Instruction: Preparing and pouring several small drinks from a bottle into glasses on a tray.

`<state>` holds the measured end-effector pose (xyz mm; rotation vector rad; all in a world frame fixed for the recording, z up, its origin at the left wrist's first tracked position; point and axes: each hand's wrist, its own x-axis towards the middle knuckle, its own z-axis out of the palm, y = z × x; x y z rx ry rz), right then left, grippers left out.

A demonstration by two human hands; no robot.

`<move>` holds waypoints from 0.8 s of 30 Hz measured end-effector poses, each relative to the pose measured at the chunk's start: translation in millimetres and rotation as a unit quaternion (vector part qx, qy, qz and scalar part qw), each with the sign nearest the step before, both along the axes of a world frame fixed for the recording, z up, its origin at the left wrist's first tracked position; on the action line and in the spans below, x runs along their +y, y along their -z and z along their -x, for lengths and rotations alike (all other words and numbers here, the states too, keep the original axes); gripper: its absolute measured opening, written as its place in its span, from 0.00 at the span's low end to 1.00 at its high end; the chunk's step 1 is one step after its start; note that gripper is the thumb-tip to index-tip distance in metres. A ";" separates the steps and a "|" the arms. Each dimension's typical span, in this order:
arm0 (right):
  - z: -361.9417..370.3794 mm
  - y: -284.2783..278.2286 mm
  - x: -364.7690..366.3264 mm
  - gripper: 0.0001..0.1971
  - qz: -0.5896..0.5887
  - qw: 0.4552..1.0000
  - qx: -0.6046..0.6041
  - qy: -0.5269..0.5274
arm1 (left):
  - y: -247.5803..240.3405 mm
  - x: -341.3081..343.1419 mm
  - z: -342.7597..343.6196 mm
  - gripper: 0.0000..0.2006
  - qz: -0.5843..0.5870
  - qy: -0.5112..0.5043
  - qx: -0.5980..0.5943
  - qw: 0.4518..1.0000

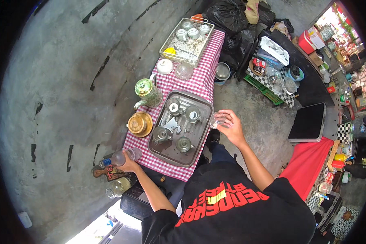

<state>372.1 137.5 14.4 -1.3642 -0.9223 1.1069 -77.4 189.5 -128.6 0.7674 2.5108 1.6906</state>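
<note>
My left hand (pixel 129 162) is closed around a clear bottle (pixel 118 158) with a blue cap, at the table's near left corner. In my right hand (pixel 232 129) is a small clear glass (pixel 218 118), held by the fingers beside the right edge of a dark serving tray (pixel 153 148). Several glass mugs stand on that tray; two are a mug (pixel 184 144) at the near side and a mug (pixel 192 114) at the far right. Water lies pooled between them. Left of the tray are an amber cup (pixel 137 124) on a saucer and a green patterned teapot (pixel 149 92).
A checked cloth (pixel 176 172) covers the table. Farther back are a white bowl (pixel 165 66), a glass bowl (pixel 184 71) and a wire basket (pixel 198 59) with several white cups. Another glass bottle (pixel 120 186) stands below my left hand. A grey wall (pixel 69 101) rises on the left.
</note>
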 end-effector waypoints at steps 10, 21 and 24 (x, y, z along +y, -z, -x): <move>3.4 -12.8 9.2 0.26 -0.022 1.000 0.000 0.005 | -88.3 1.8 -6.9 0.40 -0.012 0.084 0.117 0.990; 14.3 -32.4 13.5 0.27 -0.034 0.999 -0.011 -0.018 | -223.2 -25.3 -42.5 0.36 -0.049 0.427 0.042 0.902; 19.7 -43.6 13.3 0.28 -0.059 0.998 0.003 -0.037 | -258.3 -34.5 -56.6 0.38 0.008 0.486 0.023 0.874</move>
